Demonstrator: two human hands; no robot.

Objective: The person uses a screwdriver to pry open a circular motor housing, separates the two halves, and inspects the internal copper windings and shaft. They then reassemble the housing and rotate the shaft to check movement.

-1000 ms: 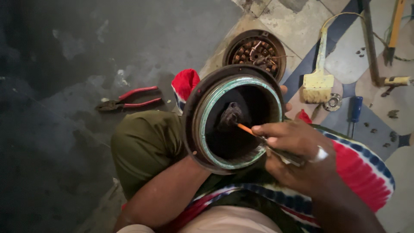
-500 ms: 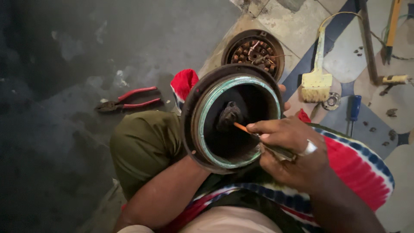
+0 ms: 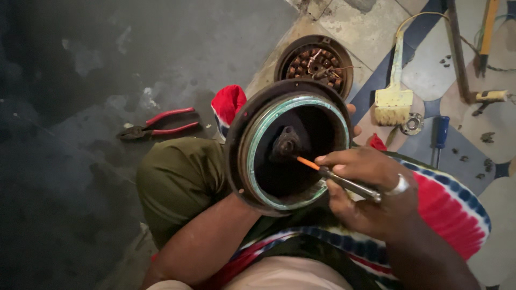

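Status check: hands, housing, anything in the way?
Right hand grips a thin tool, orange tip at the hub. Left hand mostly hidden behind the round motor housing. Nothing blocking.

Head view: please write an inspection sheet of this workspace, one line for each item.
Surface: dark concrete floor, patterned tiles at right.
Job's things: round metal housing on the lap; slim orange-tipped tool pointing into it.
Clutter: red pliers, brush, blue screwdriver, wound motor part.
Grippers: right hand grips the tool; left hand mostly hidden behind the housing.
Cables: yellowish wire at top right.
Surroundings: nothing seen.
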